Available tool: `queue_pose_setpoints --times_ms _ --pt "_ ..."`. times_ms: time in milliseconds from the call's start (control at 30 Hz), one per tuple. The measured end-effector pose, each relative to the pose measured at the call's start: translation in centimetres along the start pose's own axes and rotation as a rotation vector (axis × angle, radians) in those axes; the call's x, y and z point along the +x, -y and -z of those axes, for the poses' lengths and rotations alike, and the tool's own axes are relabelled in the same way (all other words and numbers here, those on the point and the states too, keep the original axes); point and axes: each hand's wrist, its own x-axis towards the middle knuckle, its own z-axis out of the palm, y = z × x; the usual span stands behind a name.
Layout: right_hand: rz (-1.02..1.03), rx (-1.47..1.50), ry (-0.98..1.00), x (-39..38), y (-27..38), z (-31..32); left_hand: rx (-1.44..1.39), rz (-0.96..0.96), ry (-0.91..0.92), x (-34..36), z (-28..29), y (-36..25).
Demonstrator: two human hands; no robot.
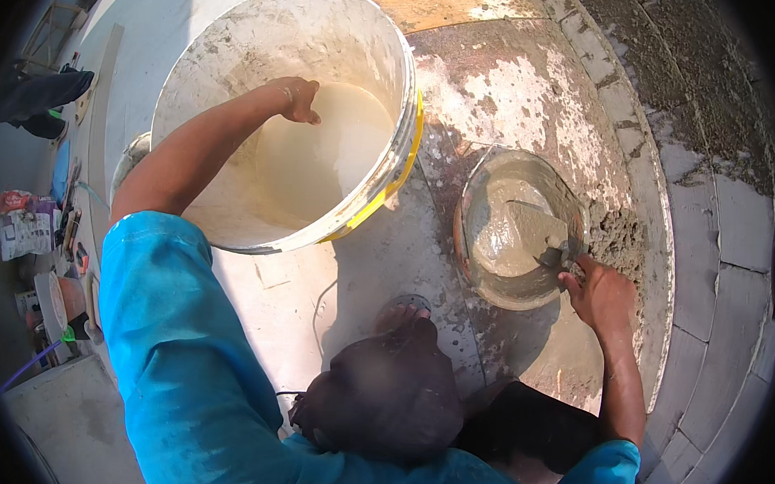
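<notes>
My right hand is closed around the handle of a trowel. The trowel's blade lies in wet grey mortar inside a round basin at the right. Over the large whitish bucket at the left, my left hand reaches in past the rim. Its fingers are curled inward, and whatever they may hold is hidden. Cloudy, pale liquid covers the bucket's bottom, beneath and beside that hand.
A low curved edge runs along the right, with grey blocks beyond it. Spilled mortar lies beside the basin. Far left are a printed bag, a smaller bucket and another person's legs. My foot stands between bucket and basin.
</notes>
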Motion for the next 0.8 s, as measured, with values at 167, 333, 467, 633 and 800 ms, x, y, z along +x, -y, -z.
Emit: queue_pose_setpoints --times_ms 167,333,467,633,800 --pt "-0.063 0.057 -0.019 -1.4 -1.9 0.0 0.335 -0.192 0.121 7.8 -11.5 -5.0" --pt "-0.033 0.161 -0.02 -1.4 -3.6 0.0 0.063 -0.168 0.222 9.4 -12.6 -1.9" --pt "-0.069 0.197 -0.001 -0.7 -4.7 -1.3 -0.615 0.009 0.32 8.4 -8.7 -0.1" --pt "-0.043 0.205 -0.093 -1.1 -6.1 -3.1 -1.429 0.048 0.369 1.9 1.3 -0.1" --pt "-0.048 0.23 -0.08 -1.9 -6.4 -2.9 -1.719 -0.137 0.287 -10.6 15.2 -3.9"
